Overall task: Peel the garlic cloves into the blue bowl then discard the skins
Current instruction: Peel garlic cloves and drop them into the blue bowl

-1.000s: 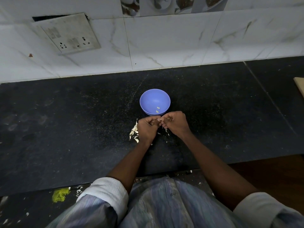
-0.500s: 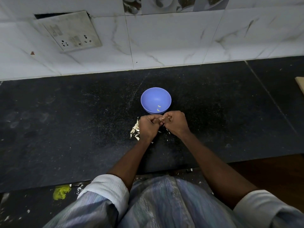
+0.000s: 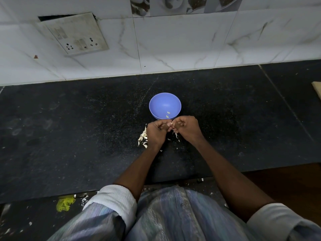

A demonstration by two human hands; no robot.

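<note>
A blue bowl (image 3: 165, 105) stands on the black counter (image 3: 69, 136) and holds two peeled garlic cloves (image 3: 168, 114). Just in front of the bowl my left hand (image 3: 157, 133) and my right hand (image 3: 186, 128) meet, fingers curled. Between their fingertips they pinch a small garlic clove (image 3: 171, 124), mostly hidden by the fingers. A heap of pale garlic skins (image 3: 143, 137) lies on the counter to the left of my left hand, and a few scraps (image 3: 176, 135) lie under my right hand.
A tiled wall with a switch plate (image 3: 74, 33) rises behind the counter. A wooden board edge (image 3: 317, 88) shows at the far right. Below the counter's front edge the floor carries a yellow scrap (image 3: 65, 203) and scattered skin bits.
Both hands stay together on the clove with only small finger movements. The view has shifted slightly.
</note>
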